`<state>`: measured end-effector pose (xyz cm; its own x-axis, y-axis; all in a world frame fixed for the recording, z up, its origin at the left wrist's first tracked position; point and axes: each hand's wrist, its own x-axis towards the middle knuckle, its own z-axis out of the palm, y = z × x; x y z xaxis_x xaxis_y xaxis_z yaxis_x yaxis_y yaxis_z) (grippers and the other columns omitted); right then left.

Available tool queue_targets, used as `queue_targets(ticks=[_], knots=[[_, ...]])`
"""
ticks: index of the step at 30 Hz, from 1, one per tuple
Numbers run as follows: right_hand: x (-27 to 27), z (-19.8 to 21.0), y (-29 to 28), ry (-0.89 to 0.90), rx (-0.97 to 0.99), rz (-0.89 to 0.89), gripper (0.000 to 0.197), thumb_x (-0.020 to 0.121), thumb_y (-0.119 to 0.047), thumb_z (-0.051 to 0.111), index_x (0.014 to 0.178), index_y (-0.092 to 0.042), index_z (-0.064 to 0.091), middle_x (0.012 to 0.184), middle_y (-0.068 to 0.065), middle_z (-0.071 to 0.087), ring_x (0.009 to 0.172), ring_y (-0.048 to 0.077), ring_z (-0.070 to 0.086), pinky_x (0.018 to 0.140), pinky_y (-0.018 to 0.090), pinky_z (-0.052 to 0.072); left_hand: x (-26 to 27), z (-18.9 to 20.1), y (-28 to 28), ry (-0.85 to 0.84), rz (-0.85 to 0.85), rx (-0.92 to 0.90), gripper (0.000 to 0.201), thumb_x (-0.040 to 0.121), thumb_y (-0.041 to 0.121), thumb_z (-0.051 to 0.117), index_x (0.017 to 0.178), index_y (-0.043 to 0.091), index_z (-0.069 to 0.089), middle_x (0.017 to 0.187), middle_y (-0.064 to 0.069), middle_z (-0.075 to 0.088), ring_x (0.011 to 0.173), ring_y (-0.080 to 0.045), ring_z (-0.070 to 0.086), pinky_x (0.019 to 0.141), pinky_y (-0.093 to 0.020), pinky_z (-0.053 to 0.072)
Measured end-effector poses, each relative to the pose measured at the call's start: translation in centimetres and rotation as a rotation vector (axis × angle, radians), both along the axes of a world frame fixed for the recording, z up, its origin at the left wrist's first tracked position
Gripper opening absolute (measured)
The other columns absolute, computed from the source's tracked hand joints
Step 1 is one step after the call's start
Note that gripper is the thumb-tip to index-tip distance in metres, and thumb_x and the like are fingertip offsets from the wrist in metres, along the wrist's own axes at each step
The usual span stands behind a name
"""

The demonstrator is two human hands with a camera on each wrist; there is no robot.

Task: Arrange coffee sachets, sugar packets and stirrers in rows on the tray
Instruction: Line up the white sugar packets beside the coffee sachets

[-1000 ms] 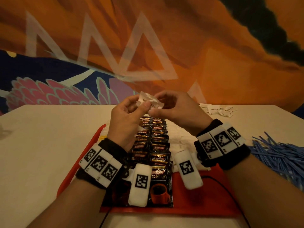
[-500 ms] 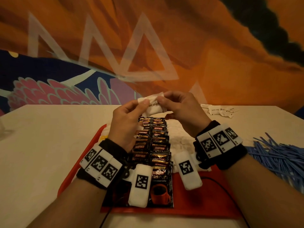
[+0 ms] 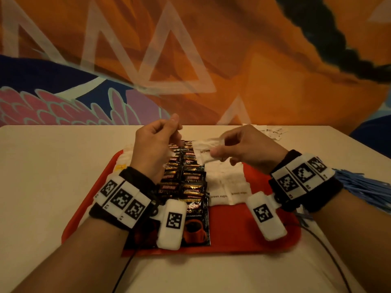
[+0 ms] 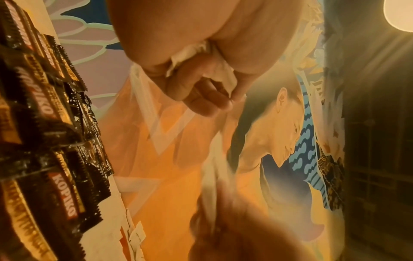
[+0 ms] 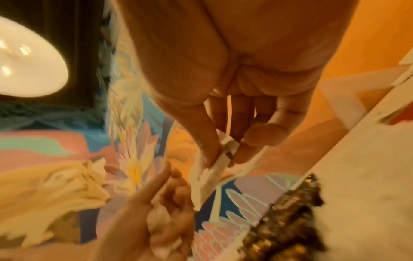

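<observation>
On the red tray (image 3: pixel 232 231), dark coffee sachets (image 3: pixel 186 178) lie in two overlapping columns down the middle. A row of white sugar packets (image 3: pixel 226 180) lies just right of them. My right hand (image 3: pixel 215 150) pinches one sugar packet (image 3: pixel 203 154) by its edge, low over the far end of that row; the right wrist view shows the pinched packet (image 5: pixel 210 173) hanging from thumb and fingers. My left hand (image 3: pixel 176 132) hovers over the coffee columns, fingers curled round a small bunch of crumpled sugar packets (image 4: pixel 223 72). Blue stirrers (image 3: pixel 364 187) lie in a heap on the table, right of the tray.
More white packets (image 3: pixel 124 159) lie along the tray's left edge, partly under my left hand. Loose sugar packets (image 3: pixel 273 132) sit at the table's far side near the painted wall. A black cable (image 3: pixel 330 256) runs off the tray's near right corner.
Both hands held a packet together above the tray's far end. Now they have parted: the right hand has carried one packet down and right to the sugar row, the left stays over the coffee.
</observation>
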<state>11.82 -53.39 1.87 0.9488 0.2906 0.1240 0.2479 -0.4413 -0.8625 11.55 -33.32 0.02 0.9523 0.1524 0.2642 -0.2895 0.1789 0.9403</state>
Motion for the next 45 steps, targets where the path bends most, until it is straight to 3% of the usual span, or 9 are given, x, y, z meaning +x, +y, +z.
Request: queue_targets(ticks=[3,12,17,23,25,29,34,40,45], knots=[[-1.3,-1.1,-1.5,0.127,-0.215,-0.018,0.027,0.083,-0.015,0.076,0.088,0.011,0.068,0.079,0.020,0.071,0.063,0.013,0.063,0.059,0.027,0.052,0.0,0.1,0.1,0.026,-0.014,-0.039,0.025,0.097,0.029,0.061,0.078,0.014,0.065,0.066,-0.001,0.056,0.056,-0.011,0.052,0.037,-0.014,0.034],[-3.3,-3.7,-2.3,0.403,-0.387,-0.084,0.024,0.087,-0.014,0.072,0.098,0.007,0.067,0.086,0.014,0.075,0.072,0.018,0.067,0.075,0.033,0.057,-0.1,-0.1,-0.1,0.026,-0.041,-0.027,0.024,0.098,0.030,0.062,0.078,0.015,0.064,0.069,-0.001,0.054,0.056,-0.011,0.050,0.037,-0.017,0.028],[-3.6,-4.2,-0.7,0.393,-0.442,-0.095,0.018,0.091,-0.017,0.070,0.097,-0.003,0.061,0.082,0.010,0.077,0.059,0.009,0.068,0.064,0.023,0.053,-0.4,0.0,-0.1,0.031,-0.041,-0.024,0.025,0.098,0.029,0.061,0.078,0.014,0.063,0.069,-0.002,0.054,0.055,-0.011,0.049,0.037,-0.015,0.031],[-3.3,-4.0,0.3,0.129,-0.874,-0.106,0.037,0.079,-0.046,0.077,0.094,-0.019,0.056,0.092,-0.002,0.067,0.084,0.014,0.061,0.064,0.027,0.045,-0.2,0.0,0.1,0.035,-0.036,-0.032,0.026,0.098,0.029,0.061,0.076,0.015,0.062,0.068,0.000,0.053,0.053,-0.011,0.048,0.037,-0.014,0.030],[-3.3,-3.8,0.3,0.046,-0.921,-0.108,0.041,0.076,-0.048,0.079,0.092,-0.021,0.053,0.090,-0.003,0.062,0.080,0.014,0.056,0.062,0.028,0.043,-0.1,-0.1,0.2,0.036,-0.035,-0.029,0.026,0.098,0.029,0.061,0.077,0.015,0.062,0.067,0.001,0.053,0.053,-0.010,0.048,0.038,-0.014,0.028],[-3.3,-3.0,0.5,-0.084,-0.864,0.012,0.029,0.075,-0.034,0.083,0.084,-0.026,0.057,0.083,-0.009,0.062,0.076,0.008,0.056,0.064,0.025,0.044,0.2,-0.3,0.4,0.050,-0.035,-0.027,0.025,0.098,0.030,0.061,0.078,0.015,0.062,0.066,0.002,0.054,0.054,-0.010,0.048,0.037,-0.016,0.028],[-3.2,-3.3,1.3,-0.034,-0.962,0.168,0.023,0.084,-0.026,0.078,0.106,-0.022,0.071,0.100,-0.007,0.071,0.093,0.008,0.065,0.085,0.028,0.054,0.4,-0.5,0.3,0.092,-0.067,-0.064,0.031,0.102,0.035,0.054,0.079,0.015,0.062,0.062,0.003,0.053,0.053,-0.009,0.044,0.038,-0.019,0.026],[-2.4,0.3,1.7,-0.250,-0.776,0.042,0.015,0.083,-0.034,0.078,0.095,-0.026,0.072,0.087,-0.017,0.068,0.080,-0.005,0.061,0.069,0.016,0.047,0.2,-0.4,0.1,0.094,-0.149,-0.132,0.054,0.106,0.048,0.034,0.082,0.010,0.064,0.060,0.001,0.053,0.047,-0.009,0.041,0.036,-0.021,0.022],[-2.3,1.5,4.2,-0.409,-0.492,0.020,0.020,0.074,-0.038,0.084,0.085,-0.024,0.074,0.075,-0.015,0.069,0.073,-0.003,0.066,0.066,0.012,0.050,0.3,-0.6,-0.4,0.102,-0.096,-0.103,0.065,0.102,0.062,0.021,0.078,0.016,0.061,0.058,0.003,0.051,0.049,-0.010,0.043,0.040,-0.020,0.027]])
